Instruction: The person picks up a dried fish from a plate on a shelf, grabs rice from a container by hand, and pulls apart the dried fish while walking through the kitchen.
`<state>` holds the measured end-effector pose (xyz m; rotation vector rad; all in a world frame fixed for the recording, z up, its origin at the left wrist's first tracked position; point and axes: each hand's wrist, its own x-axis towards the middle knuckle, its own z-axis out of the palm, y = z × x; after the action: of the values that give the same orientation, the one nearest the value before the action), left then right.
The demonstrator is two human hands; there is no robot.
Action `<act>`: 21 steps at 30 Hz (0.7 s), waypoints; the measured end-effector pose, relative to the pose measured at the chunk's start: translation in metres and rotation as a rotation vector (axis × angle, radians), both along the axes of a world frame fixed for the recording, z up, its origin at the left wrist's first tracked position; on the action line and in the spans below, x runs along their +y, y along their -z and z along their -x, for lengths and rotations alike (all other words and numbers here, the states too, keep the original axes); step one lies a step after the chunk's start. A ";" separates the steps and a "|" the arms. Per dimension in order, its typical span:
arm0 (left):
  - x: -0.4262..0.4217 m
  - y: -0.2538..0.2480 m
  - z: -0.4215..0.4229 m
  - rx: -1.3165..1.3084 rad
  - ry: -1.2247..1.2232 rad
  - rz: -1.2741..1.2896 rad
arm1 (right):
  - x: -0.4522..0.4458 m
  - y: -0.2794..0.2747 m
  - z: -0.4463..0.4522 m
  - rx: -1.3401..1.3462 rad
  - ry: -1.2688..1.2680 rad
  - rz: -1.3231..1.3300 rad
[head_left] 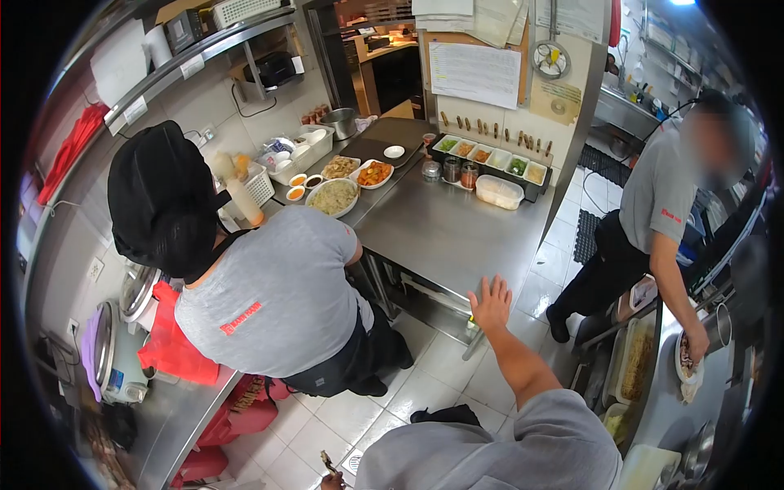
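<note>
My right hand (492,302) is stretched out with its fingers spread, at the near edge of the steel counter (457,216). Whether its fingertips touch the counter I cannot tell. Low in the view, my left hand (333,482) is mostly cut off, closed around a small metal utensil (327,461) whose kind is unclear. Farther back on the counter are a plastic tub (499,192), spice jars (452,169) and a row of topping containers (490,158). Filled plates stand to the left: noodles or rice (332,198) and an orange dish (374,174).
A co-worker in a grey shirt and black cap (265,286) stands close on my left. Another person (653,204) on the right reaches to a dish (688,359). A red bag (175,339) lies on the left worktop. Floor tiles (429,367) show between the counters.
</note>
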<state>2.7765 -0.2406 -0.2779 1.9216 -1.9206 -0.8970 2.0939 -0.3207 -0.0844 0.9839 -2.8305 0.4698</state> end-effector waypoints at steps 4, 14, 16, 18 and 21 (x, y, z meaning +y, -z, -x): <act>-0.033 -0.013 -0.015 -0.007 0.167 0.242 | 0.000 0.010 0.005 0.019 -0.075 0.236; -0.065 -0.268 0.103 1.300 -0.651 -0.067 | -0.023 -0.018 -0.249 -1.232 -1.158 0.150; -0.065 -0.281 0.107 1.361 -0.637 -0.059 | -0.029 -0.031 -0.295 -1.256 -1.382 0.152; -0.062 -0.289 0.109 1.401 -0.647 -0.017 | -0.039 -0.072 -0.325 -1.150 -1.576 0.063; -0.053 -0.290 0.105 1.404 -0.666 0.010 | -0.052 -0.089 -0.362 -1.109 -1.715 0.014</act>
<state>2.6712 -0.2936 0.0125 1.0973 -0.4307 -1.3761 2.4560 -0.3728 0.0046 3.7523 -1.3701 1.3502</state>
